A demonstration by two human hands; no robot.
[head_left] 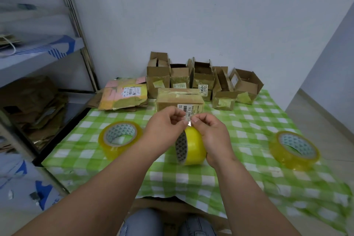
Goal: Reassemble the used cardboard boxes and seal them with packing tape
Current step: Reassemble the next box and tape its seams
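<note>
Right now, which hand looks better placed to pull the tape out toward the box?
Probably the left hand: it pinches the peeled tape end, while the right hand cradles the yellow roll. The closed box sits just beyond.

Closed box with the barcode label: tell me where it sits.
The closed box sits mid-table, just beyond both hands, fronting the row of open boxes by the wall.

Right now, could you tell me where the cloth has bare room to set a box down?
Bare cloth lies between the held tape roll and the right roll, and along the near edge. The back is crowded: open boxes, closed box, flattened stack. The left roll takes the left side.
</note>
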